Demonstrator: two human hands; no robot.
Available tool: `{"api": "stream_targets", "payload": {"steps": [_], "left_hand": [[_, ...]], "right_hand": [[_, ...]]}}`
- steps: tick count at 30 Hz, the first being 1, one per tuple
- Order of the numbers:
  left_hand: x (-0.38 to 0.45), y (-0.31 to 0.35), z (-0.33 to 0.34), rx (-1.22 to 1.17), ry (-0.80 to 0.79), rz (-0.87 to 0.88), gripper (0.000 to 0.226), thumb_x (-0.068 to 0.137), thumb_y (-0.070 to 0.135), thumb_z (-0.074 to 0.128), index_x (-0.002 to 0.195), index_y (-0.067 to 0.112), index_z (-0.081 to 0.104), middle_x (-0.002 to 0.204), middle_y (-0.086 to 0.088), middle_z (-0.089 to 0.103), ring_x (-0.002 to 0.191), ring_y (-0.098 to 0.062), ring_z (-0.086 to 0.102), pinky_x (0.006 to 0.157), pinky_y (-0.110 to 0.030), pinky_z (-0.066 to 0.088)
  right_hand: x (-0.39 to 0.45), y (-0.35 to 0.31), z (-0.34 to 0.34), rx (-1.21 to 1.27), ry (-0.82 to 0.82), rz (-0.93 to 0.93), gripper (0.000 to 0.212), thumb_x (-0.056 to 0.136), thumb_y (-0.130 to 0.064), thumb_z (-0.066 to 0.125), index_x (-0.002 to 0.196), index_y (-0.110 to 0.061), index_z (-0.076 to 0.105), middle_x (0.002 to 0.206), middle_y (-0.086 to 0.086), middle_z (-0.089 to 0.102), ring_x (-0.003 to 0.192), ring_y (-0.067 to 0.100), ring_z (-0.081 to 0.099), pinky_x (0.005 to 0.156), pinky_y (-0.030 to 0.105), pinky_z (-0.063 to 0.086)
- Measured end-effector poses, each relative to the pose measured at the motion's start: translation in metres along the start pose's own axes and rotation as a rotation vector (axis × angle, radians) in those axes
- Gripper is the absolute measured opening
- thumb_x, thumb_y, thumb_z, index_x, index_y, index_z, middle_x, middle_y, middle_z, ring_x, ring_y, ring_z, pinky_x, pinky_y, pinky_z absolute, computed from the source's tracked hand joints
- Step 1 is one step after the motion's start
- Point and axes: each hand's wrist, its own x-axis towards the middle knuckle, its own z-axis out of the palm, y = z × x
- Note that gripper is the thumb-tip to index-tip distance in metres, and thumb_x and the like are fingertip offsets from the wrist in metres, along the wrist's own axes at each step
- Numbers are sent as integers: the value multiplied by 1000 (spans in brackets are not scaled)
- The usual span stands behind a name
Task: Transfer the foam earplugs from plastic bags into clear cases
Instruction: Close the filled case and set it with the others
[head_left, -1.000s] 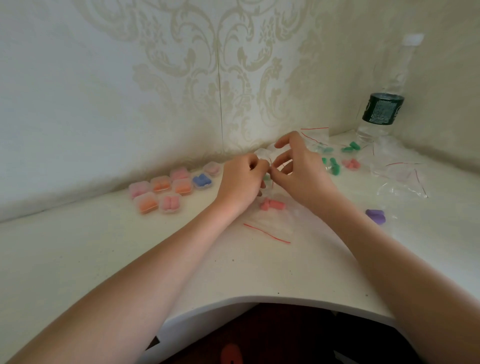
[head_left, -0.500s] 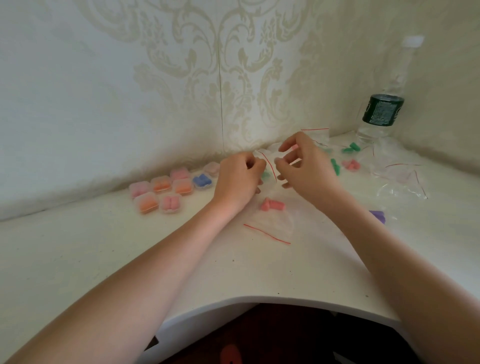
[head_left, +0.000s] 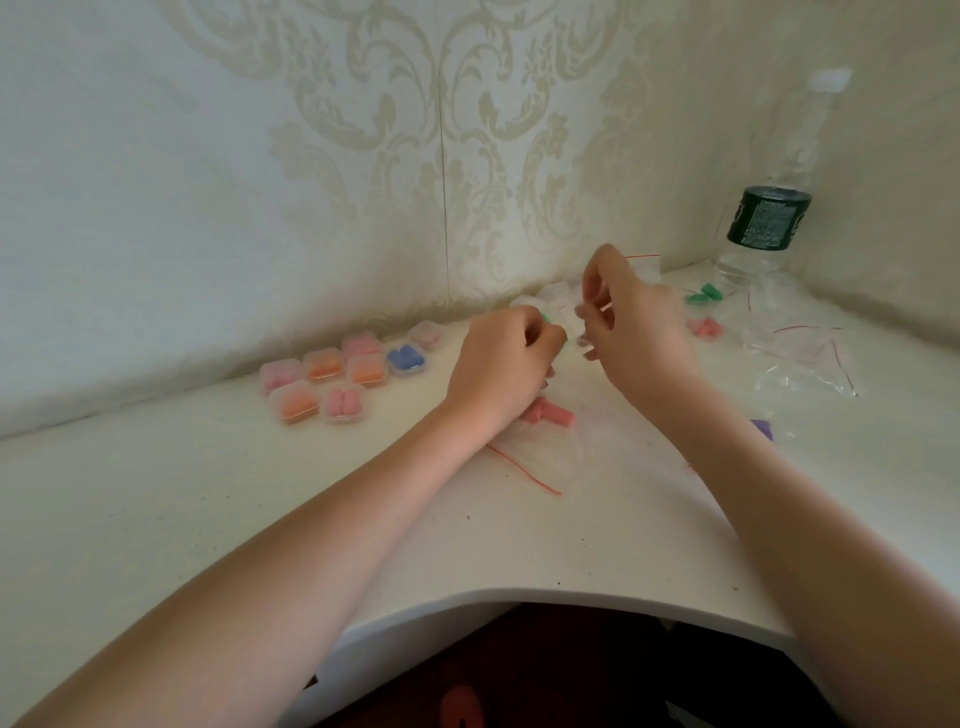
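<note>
Clear filled cases (head_left: 332, 382), seven, two hands (head_left: 571, 338)

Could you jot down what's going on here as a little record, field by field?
Setting: white corner desk, patterned wallpaper behind
Left hand: pinches green earplug
Right hand: raised, pinching a small clear item, case or bag unclear
Filled cases: eight, by the left wall; pink, orange, one blue
Bagged earplugs: pink pair under the hands; green and pink further right
Also: water bottle, empty bags
</note>
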Motion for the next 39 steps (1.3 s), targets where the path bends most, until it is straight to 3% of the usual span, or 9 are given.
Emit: {"api": "stream_targets", "payload": {"steps": [5,11,14,17,19,22,27,32,39], "left_hand": [[4,-4,-1,39,82,51,28,88,15,52,69,-5,56,59,-12,65,53,-17,65,62,-43,53],[-4,1,2,-43,-49,95,29,95,17,50,73,-1,56,66,-12,65,46,-21,64,36,-37,48],[0,0,0,-213,61,12,25,95,21,51,75,7,56,73,-9,64,54,-13,65,50,-32,54],[15,-3,-5,-385,243,-200,17,96,24,49,85,12,55,87,-5,62,67,-13,66,59,-26,56],[25,-8,-9,-601,184,-379,12,96,22,52,90,12,57,95,-5,62,80,-18,67,76,-29,58],[24,-10,-13,-931,-21,-473,11,94,11,56,94,2,63,92,-10,67,81,-20,67,76,-27,58],[21,-11,-13,-959,-22,-400,14,86,-6,60,97,2,64,86,-7,67,75,-11,66,73,-16,56],[19,-13,-10,-804,-53,-335,7,86,3,65,84,9,67,72,2,70,69,-6,67,68,-16,54],[19,-15,-12,-513,27,-238,15,85,3,67,71,9,64,64,-4,66,54,-6,63,60,-19,56]], "right_hand": [[0,-2,-1,-244,-135,-149,35,83,10,46,101,-8,71,105,10,58,92,31,57,68,33,43],[0,1,6,-457,-232,-29,25,90,4,41,98,-7,63,105,9,52,94,30,55,67,31,35],[4,3,8,-181,-151,53,27,87,9,36,89,3,62,100,12,61,88,29,62,72,37,49],[4,-4,4,481,-45,251,33,86,14,32,72,2,59,109,1,67,75,19,66,76,38,58],[3,-6,1,704,-73,334,34,86,16,32,76,4,61,108,-6,66,69,15,64,76,33,59],[2,-1,4,642,-139,368,29,87,13,33,92,13,62,111,-10,67,66,9,61,73,27,57],[2,4,6,568,-237,330,40,87,13,35,114,2,62,108,-22,60,59,0,59,72,23,56],[-2,-8,6,732,-348,313,45,92,2,32,120,-20,60,96,0,61,68,12,57,82,36,55],[4,2,2,816,-381,461,45,91,-16,28,112,-14,67,98,8,71,75,16,63,72,32,56]]}}
